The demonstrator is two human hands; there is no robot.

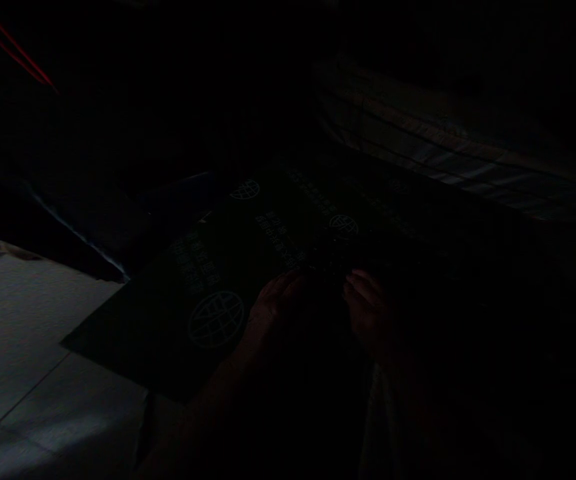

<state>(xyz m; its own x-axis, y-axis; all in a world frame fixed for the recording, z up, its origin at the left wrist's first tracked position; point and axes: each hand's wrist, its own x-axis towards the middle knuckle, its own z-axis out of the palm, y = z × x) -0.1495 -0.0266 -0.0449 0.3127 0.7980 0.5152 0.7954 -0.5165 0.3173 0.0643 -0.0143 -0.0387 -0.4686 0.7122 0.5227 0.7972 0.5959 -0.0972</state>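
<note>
The view is very dark. My left hand (275, 300) is over a dark green board (163, 347) printed with pale globe marks and lettering. Its fingers look bent together at the left side of a black thing (327, 260) with tiny glints on it. On the other side of that thing is my right hand (368, 303), its fingers also curled in toward it. What kind of thing it is, and how the fingertips meet it, is lost in the dark.
Pale floor tiles (23, 387) show at the lower left. Behind the board on the right is a striped, cloth-like shape (443, 167). Thin red lines (15, 50) run across the upper left corner. A faint bluish thing (183, 190) lies by the board's far left edge.
</note>
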